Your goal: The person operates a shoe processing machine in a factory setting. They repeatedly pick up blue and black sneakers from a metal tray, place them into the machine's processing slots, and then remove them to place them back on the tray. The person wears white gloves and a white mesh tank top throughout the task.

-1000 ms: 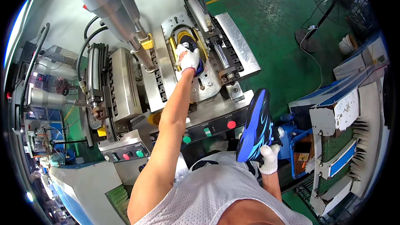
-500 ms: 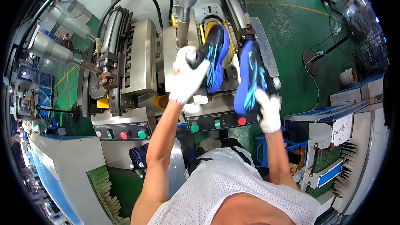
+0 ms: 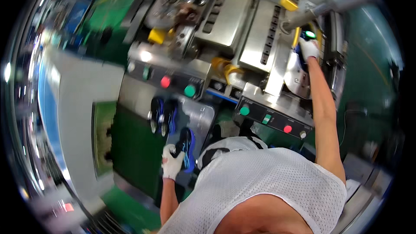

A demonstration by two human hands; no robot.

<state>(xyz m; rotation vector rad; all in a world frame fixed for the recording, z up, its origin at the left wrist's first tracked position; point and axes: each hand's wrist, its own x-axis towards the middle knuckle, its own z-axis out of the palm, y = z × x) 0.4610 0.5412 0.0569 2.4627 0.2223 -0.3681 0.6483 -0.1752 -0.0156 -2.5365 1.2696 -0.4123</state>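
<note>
Low at the left, my left hand (image 3: 172, 161) in a white glove is closed on a black and blue sports shoe (image 3: 188, 145), over a smooth metal shelf (image 3: 201, 110). Two more dark shoes with blue soles, a left one (image 3: 157, 112) and a right one (image 3: 170, 116), lie on the shelf beyond it. Far off at the right, my gloved right hand (image 3: 310, 48) reaches into the yellow-edged station of a metal press machine (image 3: 299, 80). Its fingers are curled at a dark and blue shoe (image 3: 298, 48), which the glove and machine parts mostly hide.
Along the machine's front run a left control panel (image 3: 175, 82) and a right control panel (image 3: 277, 121), with green and red buttons. Thick metal cylinders (image 3: 316, 11) hang over the right station. A white cabinet with a brush-edged green opening (image 3: 102, 136) stands at the left.
The view has turned left and blurs. My left hand has carried its shoe from over the machine down to the shelf. My right hand has moved its shoe up into the right station.
</note>
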